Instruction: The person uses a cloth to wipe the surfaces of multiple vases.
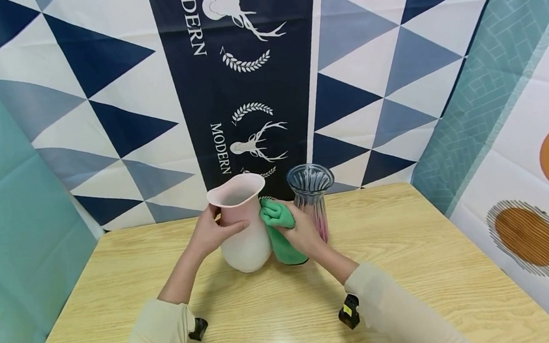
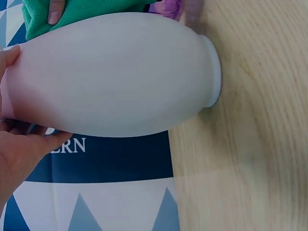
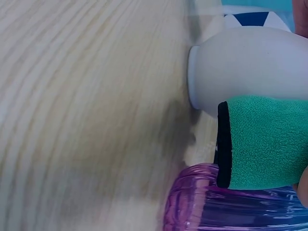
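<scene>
A pink-to-white vase [image 1: 245, 245] with a wavy rim stands on the wooden table. My left hand [image 1: 215, 231] grips it around the neck, thumb across the front; the left wrist view shows the fingers on the pink part of the vase [image 2: 115, 72]. In my right hand [image 1: 304, 233] is a bunched green cloth [image 1: 286, 247] with a dark edge, held against the vase's right side. The cloth [image 3: 269, 139] hangs down between the two vases in the right wrist view. A ribbed glass vase [image 1: 311, 182], blue-grey above and pink below, stands just right of the cloth, partly hidden by my right hand.
The light wooden table [image 1: 410, 268] spreads out around the vases. Behind it hangs a patterned curtain [image 1: 122, 114] with triangles and deer prints, close to the vases. More fabric covers the left and right sides. Small black devices [image 1: 349, 312] sit at both wrists.
</scene>
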`<state>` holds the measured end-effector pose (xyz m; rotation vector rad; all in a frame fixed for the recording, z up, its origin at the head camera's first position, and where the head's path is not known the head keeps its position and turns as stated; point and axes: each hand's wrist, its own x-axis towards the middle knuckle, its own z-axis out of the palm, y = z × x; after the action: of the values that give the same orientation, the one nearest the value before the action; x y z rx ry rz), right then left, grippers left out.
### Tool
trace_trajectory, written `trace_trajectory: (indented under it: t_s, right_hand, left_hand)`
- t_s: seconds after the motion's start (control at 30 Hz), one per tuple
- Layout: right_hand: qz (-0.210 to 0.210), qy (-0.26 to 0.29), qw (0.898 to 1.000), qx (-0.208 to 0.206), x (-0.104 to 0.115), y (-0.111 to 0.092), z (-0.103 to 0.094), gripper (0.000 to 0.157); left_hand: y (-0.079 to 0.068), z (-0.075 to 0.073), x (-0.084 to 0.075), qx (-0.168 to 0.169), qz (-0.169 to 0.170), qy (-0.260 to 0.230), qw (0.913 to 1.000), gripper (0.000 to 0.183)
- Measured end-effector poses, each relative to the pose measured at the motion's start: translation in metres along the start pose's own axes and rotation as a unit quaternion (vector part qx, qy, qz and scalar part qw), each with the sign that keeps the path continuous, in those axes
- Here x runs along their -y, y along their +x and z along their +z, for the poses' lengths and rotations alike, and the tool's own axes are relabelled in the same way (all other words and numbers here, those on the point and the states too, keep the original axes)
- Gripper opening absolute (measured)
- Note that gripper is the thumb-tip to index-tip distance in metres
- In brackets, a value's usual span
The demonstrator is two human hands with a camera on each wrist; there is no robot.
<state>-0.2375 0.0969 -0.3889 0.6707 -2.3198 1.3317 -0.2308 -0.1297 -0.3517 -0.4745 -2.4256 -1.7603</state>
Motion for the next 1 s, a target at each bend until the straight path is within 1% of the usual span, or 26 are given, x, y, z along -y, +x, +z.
trace_trajectory:
  t_s: [0.2, 0.33, 0.43, 0.57, 0.67, 0.73, 1.0]
  right_hand:
    - [0.007, -0.006, 1.000, 0.003, -0.007, -0.006, 0.003, 0.045]
    - [0.012, -0.011, 1.000, -0.003, -0.008, -0.007, 0.004, 0.045]
    - [0.003, -0.011, 1.000, -0.010, -0.007, -0.006, 0.003, 0.046]
    - [-0.022, 0.012, 0.999, -0.025, -0.002, 0.000, 0.001, 0.047]
    - [-0.042, 0.035, 0.998, -0.031, 0.003, 0.006, -0.001, 0.047]
    - [-0.048, 0.039, 0.997, -0.035, 0.007, 0.009, -0.002, 0.047]
    - [-0.037, 0.047, 0.997, -0.043, 0.015, 0.013, -0.002, 0.049]
  left_hand:
    - [-0.004, 0.003, 0.003, -0.031, 0.011, 0.000, 0.9995, 0.074]
    - [-0.006, 0.006, 0.005, -0.052, 0.017, 0.010, 0.9985, 0.077]
    - [-0.007, 0.008, 0.006, -0.068, 0.023, 0.020, 0.9972, 0.079]
    - [-0.007, 0.009, 0.007, -0.080, 0.034, 0.025, 0.9959, 0.080]
    - [-0.007, 0.009, 0.007, -0.080, 0.036, 0.030, 0.9957, 0.080]
    - [-0.007, 0.009, 0.008, -0.080, 0.033, 0.033, 0.9957, 0.081]
    - [-0.006, 0.006, 0.008, -0.067, 0.028, 0.038, 0.9967, 0.079]
